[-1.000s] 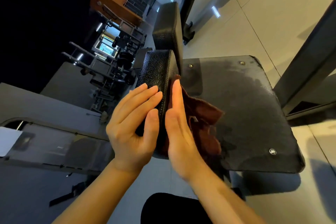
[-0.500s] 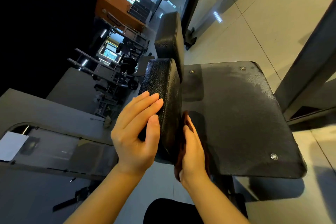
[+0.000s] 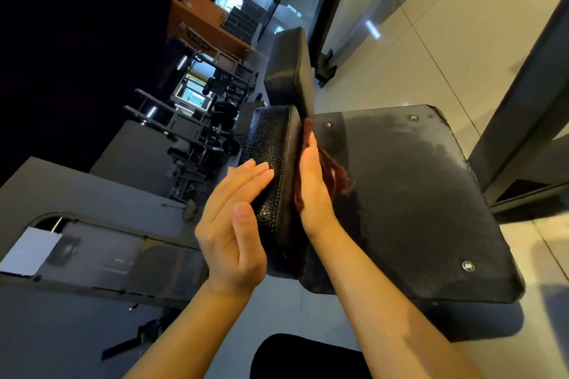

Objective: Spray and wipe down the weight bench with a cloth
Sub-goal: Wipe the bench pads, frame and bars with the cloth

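**Wipe in progress on seat pad edge; backrest not seen treated**

Wiping phase, mid-task by the look of it. No spray bottle in view anywhere, so spraying judged done for this section at least.

Right hand (image 3: 314, 184): fingers straight and together, flat against the cloth (image 3: 334, 177), pressing it onto the near long edge of the seat pad (image 3: 274, 169), at the seam where the pad meets the flat black base panel (image 3: 415, 194). Not pinching; palm pressure only. Cloth dark red-brown, bunched, partly hidden behind the hand, one end reaching up toward the far corner of the pad.

Left hand (image 3: 234, 224): spread, fingers straight, tips resting on the opposite face of the seat pad near its middle, thumb free. Holding nothing; judged to be steadying the pad against the push of the wipe.

Base panel shows a large darker, glossy patch against a duller grey band along its far edge. Reads as damp from spray or wiping, though cannot tell for certain.

Backrest pad (image 3: 289, 71) beyond the far end of the seat pad: no cloth on it, no clear wet sheen visible. Likely left to do.

Remaining, as judged: finish the seat pad edges and faces, dull far strip of the panel, then backrest. Frame parts too dim to assess.
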A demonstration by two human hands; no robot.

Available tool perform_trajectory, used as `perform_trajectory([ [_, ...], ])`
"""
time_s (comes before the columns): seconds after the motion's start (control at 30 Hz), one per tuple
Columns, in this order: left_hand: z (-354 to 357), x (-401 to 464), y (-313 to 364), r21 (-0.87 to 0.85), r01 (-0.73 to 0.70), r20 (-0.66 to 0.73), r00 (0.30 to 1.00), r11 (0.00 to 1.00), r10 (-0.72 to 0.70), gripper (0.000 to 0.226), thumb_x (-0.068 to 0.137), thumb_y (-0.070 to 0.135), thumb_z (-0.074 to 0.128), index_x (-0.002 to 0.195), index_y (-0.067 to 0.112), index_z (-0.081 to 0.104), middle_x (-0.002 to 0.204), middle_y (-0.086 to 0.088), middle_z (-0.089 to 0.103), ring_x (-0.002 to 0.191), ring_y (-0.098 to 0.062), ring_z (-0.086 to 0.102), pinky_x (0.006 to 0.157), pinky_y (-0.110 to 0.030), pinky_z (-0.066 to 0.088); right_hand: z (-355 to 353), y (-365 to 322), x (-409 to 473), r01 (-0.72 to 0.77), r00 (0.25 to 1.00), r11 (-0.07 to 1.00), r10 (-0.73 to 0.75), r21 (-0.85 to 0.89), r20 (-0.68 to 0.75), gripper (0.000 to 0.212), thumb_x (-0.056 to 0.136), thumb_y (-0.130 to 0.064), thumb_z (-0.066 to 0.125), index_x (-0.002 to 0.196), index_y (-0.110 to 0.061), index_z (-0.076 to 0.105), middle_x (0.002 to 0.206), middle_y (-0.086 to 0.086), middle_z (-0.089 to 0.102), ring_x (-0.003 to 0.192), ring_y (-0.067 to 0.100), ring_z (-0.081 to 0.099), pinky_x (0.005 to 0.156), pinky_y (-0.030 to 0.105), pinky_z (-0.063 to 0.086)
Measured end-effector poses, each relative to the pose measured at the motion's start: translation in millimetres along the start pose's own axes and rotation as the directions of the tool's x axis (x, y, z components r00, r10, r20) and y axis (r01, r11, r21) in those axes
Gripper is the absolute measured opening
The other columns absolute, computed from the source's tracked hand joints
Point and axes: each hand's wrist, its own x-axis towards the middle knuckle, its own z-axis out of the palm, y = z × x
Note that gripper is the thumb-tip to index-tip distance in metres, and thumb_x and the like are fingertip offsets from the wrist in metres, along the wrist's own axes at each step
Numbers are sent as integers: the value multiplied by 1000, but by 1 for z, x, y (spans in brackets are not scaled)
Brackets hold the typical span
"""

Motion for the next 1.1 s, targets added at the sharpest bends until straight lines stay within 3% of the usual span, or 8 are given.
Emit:
perform_trajectory([
  [0.1,0,0,0,12,1,1,1000,1000,-1,55,106,32,19,110,2,65,118,-5,64,119,-23,59,102,-49,45,1,37,-20,-288,957,930,289,228,33,93,72,-92,31,150,-41,28,154,-8,36,142,11,31,120,46,20],
  [0.2,0,-1,0,3,-3,-13,1000,1000,3,56,106,34,18,110,3,64,117,-4,63,119,-21,59,101,-50,46,-1,40,-39,-393,918,868,391,302,71,91,66,-96,37,144,-49,35,151,-12,40,141,13,33,119,49,22],
  [0.33,2,-2,2,-1,-2,-37,999,1000,2,58,106,34,17,109,1,64,118,-2,62,119,-20,59,102,-46,45,-6,10,-34,-273,961,791,256,548,109,49,101,-40,35,149,-30,36,148,-6,45,136,10,43,117,40,31],
  [0.43,1,-4,2,-10,14,-38,999,1000,-14,60,106,34,16,108,-2,64,118,-4,62,119,-21,59,104,-46,44,-4,-11,-12,-164,986,758,109,631,126,57,93,-40,37,147,-21,40,142,1,52,131,14,49,112,37,38],
  [0.57,4,-7,1,-27,21,-62,998,999,-23,62,106,34,15,107,-4,64,116,-5,64,119,-23,59,102,-50,45,2,-14,50,-171,984,867,174,467,37,75,86,-63,42,149,-22,38,148,1,47,138,17,41,117,44,28],
  [0.77,6,-3,-6,-21,-27,-67,997,999,26,61,106,34,19,105,-6,64,114,-14,64,115,-27,61,102,-49,45,-9,1,91,-304,947,910,320,281,-11,58,101,-51,29,154,-28,24,154,4,35,140,23,33,119,45,21],
  [0.9,6,-5,-3,-17,3,-86,996,1000,-5,59,105,32,21,105,-5,66,114,-12,64,115,-27,61,99,-52,46,-3,4,40,-246,969,950,249,193,8,77,81,-62,33,153,-37,21,157,-4,31,144,14,27,120,46,18],
  [1.1,5,-4,2,-29,40,-100,994,999,-43,56,106,30,20,105,-3,66,114,-6,64,114,-25,62,101,-50,46,-8,-3,-60,-22,989,946,-27,323,146,75,91,-45,46,155,-28,11,160,-12,22,146,5,21,120,42,20],
])
